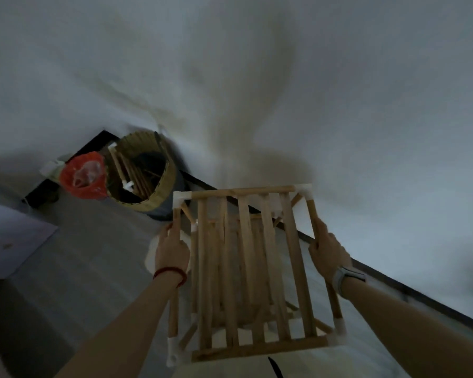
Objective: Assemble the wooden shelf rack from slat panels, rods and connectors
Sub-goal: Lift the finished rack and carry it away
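The left hand (172, 251) grips the left side rod and the right hand (328, 253) grips the right side rod of the wooden shelf rack (250, 271), held between them above the floor (79, 255), a woven basket (145, 170) beyond it by the wall (284, 77).

Woven basket (163, 184) beside red bag (84, 175)

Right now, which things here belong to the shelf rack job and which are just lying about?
Job:
- wooden rack, held by left hand and right hand
- woven basket holding more rods

Lying about:
- orange bag
- white sheet on floor
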`<action>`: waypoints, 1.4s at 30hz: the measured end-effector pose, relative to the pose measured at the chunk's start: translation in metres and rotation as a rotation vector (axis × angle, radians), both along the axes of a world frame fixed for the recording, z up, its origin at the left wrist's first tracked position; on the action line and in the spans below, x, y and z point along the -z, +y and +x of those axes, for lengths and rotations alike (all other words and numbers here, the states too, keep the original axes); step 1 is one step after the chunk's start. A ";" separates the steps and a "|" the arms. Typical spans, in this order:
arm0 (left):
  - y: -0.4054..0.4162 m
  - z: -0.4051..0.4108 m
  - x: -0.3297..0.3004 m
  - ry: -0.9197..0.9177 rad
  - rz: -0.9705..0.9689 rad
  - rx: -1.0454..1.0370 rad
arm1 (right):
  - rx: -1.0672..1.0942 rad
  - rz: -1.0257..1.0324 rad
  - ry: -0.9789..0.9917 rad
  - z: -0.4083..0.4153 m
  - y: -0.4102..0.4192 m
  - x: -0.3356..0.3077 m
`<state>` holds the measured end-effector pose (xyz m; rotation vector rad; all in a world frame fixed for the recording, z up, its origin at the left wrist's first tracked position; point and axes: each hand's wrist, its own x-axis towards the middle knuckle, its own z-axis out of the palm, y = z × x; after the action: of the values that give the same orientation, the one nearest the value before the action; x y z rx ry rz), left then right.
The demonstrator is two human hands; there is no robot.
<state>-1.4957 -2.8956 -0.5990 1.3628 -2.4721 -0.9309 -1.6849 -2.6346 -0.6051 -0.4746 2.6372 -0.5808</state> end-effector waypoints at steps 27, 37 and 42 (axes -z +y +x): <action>0.055 -0.273 0.220 -0.008 0.128 0.685 | 0.830 0.203 -0.095 -0.072 0.086 0.201; 0.085 -0.294 0.218 -0.053 0.107 0.779 | 0.839 0.204 -0.056 -0.092 0.120 0.197; 0.090 -0.289 0.226 -0.192 0.029 0.934 | 0.827 0.240 -0.123 -0.096 0.127 0.196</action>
<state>-1.7843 -2.8053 -0.8246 0.2205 -3.2861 -0.9894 -1.7812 -2.5081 -0.8014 0.7357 2.6530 -0.4778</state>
